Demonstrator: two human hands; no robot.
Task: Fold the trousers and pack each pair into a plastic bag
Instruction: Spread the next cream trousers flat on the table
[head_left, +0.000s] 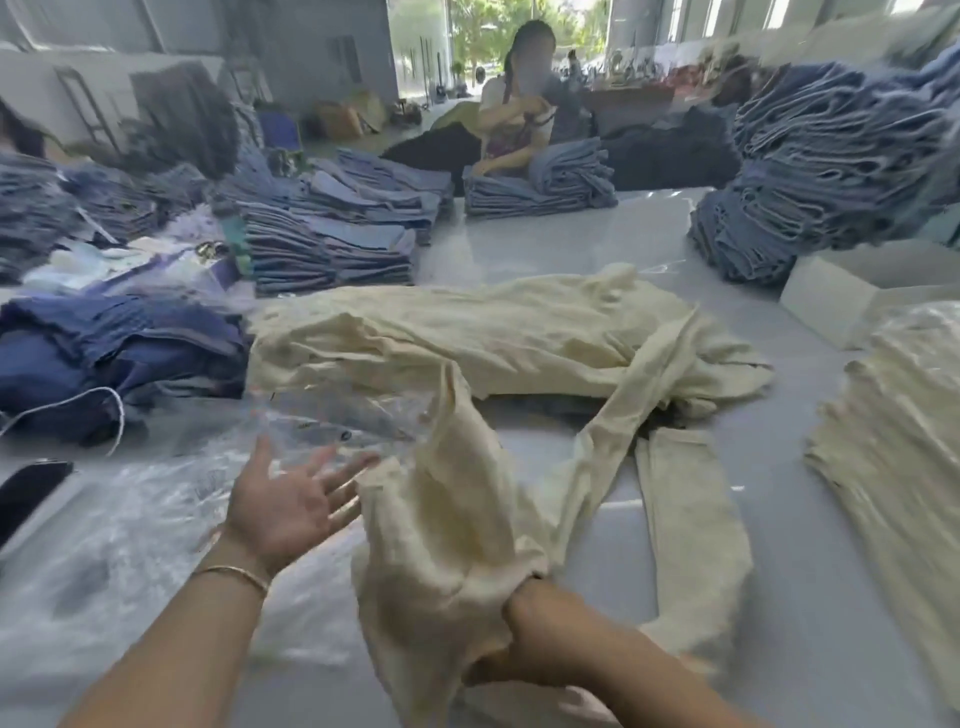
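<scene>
Denim stacks (332, 234) are ranged around a grey table (810, 597) in a large hall. Cream trousers (447, 530) are gripped by the right hand (511, 660). The left hand (291, 504) is held wide, beside clear plastic bags (130, 519).

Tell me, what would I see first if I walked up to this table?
Right in the middle, cream trousers hang bunched from the right hand, while the open left hand reaches toward a clear plastic bag. Behind them lies a heap of more cream trousers. Tall stacks of folded blue jeans stand at the far right, with another stack at the far left.
</scene>
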